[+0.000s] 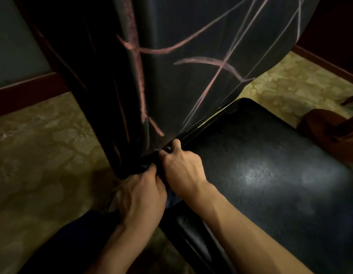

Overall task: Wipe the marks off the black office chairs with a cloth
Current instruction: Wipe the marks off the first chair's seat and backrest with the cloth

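**Both hands jammed in the chair crease**

Forearms come up from the bottom of the frame, and both hands meet at lower centre. Left hand (141,196) has its fingers curled round a dark blue cloth (172,198) bunched between the two hands. Right hand (182,169) pinches into the gap where the black chair's seat (270,175) meets the backrest (191,76). Pink chalky marks (141,76) criss-cross the backrest up top. Patterned carpet (43,145) on the left
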Available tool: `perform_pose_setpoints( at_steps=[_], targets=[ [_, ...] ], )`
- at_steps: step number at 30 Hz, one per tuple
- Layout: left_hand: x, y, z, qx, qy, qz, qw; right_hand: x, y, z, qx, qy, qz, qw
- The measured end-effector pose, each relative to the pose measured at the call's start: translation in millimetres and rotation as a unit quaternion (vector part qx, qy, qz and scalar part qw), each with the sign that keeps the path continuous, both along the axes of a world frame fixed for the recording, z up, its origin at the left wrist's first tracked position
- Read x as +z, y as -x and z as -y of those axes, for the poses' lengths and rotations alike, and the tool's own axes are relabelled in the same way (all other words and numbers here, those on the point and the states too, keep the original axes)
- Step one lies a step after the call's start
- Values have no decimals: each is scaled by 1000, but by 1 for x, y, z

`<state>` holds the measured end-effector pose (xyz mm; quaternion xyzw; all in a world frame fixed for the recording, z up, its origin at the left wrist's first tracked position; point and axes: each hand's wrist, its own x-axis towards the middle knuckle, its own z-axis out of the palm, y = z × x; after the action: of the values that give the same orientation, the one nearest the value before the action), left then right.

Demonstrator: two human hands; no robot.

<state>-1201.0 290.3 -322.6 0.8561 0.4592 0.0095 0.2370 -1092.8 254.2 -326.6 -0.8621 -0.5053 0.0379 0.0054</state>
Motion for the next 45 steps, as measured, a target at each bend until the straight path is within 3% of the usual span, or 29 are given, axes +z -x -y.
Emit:
perform_pose_setpoints(
  at_steps=[3, 9, 14, 20, 27, 37, 41, 45],
  targets=[
    [21, -40, 2, -54, -62, -87, 993, 1, -34, 0, -7, 6, 9, 1000],
    [24, -127, -5, -93, -45, -121, 987, 3, -112, -2, -17, 27, 63, 998],
    [14, -195, -3, -127, -72, -76, 986, 0, -178, 7, -55, 21, 87, 995],
    [9, -266, 9, -219, -88, -17, 972, -6, -234, 34, -228, 16, 64, 971],
    [1, -235, -17, -225, -129, -1, 966, -1, -193, 15, -251, -12, 65, 966],
    [-8, -143, -98, -127, -141, 14, 982, 4, -116, -72, -107, -48, 1, 993],
    [-3, -172, -68, -179, -178, 2, 968, 2, -143, -34, -112, -52, 9, 992],
    [5, -243, -15, -233, -179, -75, 953, -2, -195, 27, -168, -65, 29, 983]
  ],
)
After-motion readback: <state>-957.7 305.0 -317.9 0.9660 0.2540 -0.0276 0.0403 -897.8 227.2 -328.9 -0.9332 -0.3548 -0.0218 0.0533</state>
